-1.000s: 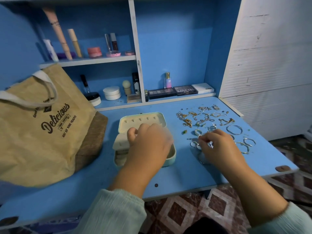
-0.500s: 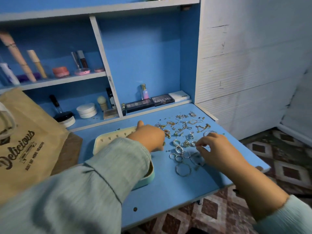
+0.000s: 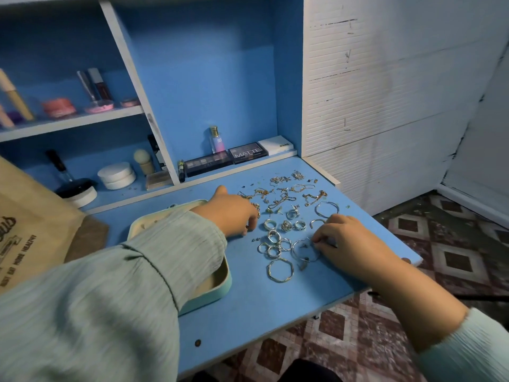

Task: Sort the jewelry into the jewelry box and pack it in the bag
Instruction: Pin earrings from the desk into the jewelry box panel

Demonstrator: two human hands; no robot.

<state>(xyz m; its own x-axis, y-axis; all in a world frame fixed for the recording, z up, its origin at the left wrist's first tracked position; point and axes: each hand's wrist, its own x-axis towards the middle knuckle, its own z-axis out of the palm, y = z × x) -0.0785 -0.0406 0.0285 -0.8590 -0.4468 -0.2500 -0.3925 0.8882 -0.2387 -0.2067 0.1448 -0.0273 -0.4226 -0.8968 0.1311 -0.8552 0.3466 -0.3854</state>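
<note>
The jewelry point(image 3: 286, 216) lies spread over the right half of the blue desk point(image 3: 248, 307): chains and earrings toward the back, rings and hoops nearer the front edge. The jewelry box point(image 3: 220, 282) sits open just left of the pile, mostly hidden under the left sleeve point(image 3: 110, 285).

A second ago the left hand point(image 3: 231, 213) was over the box; now it has crossed past the box to the edge of the pile, which suggests one piece has been dropped off and the next is being fetched. Its fingers curl down onto the desk beside a small ring; whether they hold anything I cannot tell. The right hand point(image 3: 347, 241) has stayed among the hoops, its fingertips pinching a thin wire hoop point(image 3: 301, 250). The bag point(image 3: 24, 232) stands at the far left, not yet in use.
</note>
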